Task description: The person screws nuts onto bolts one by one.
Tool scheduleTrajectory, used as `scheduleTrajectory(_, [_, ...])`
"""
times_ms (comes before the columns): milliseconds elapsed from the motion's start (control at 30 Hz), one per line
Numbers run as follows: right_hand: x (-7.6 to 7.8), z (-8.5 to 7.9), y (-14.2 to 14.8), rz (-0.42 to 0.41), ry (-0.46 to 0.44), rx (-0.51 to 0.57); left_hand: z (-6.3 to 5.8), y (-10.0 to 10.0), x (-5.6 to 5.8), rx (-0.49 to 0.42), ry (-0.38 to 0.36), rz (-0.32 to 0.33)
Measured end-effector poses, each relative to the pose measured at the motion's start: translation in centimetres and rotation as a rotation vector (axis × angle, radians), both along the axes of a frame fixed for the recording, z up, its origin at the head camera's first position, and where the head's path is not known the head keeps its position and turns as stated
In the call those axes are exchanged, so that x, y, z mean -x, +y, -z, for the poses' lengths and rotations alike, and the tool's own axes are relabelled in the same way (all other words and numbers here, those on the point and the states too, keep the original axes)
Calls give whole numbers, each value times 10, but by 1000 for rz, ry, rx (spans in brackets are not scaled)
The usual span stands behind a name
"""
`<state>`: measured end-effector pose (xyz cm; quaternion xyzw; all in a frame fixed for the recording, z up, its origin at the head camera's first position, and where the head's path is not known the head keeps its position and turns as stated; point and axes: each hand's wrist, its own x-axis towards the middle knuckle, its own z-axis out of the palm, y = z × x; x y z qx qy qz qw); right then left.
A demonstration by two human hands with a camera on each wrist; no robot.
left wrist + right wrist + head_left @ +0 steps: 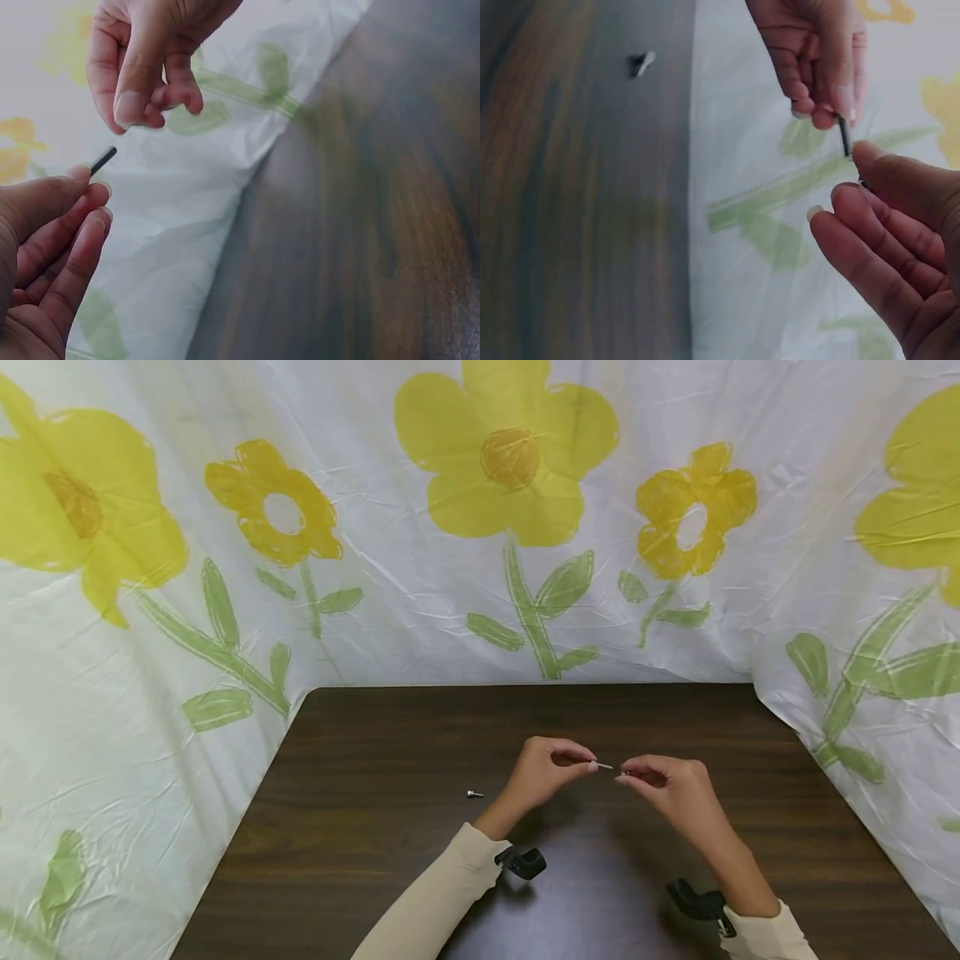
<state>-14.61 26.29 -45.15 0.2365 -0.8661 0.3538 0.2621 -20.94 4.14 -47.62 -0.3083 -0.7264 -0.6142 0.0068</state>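
Observation:
Between thumb and fingertips my left hand (pixel 551 770) pinches a thin bolt (pixel 604 766). Its threaded shank (pixel 103 160) sticks out past the fingertips toward the other hand, while its other end is hidden in the grip. My right hand (pixel 671 785) faces it from the right, thumb and fingers pinching a small metal piece (pixel 864 182). The fingertips cover most of that piece, so I cannot tell its kind. In the right wrist view the bolt's tip is right by the right thumb. Both hands are raised over the dark table.
A second small bolt (pixel 474 794) with a thicker end lies on the dark wooden table (pixel 360 852), left of my left hand. Black wrist straps (pixel 521 862) show at both sleeves. A white curtain (pixel 420 610) with yellow flowers hangs behind the table and along its sides.

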Motion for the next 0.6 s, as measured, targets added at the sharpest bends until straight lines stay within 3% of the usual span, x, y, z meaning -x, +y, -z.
scheduleTrajectory(233, [-4, -15, -16, -57, 39, 26, -16, -15, -13, -60, -37, 8])
scheduleTrajectory(600, [-6, -28, -43, -142, 20, 6, -23, -40, -28, -118, -22, -31])
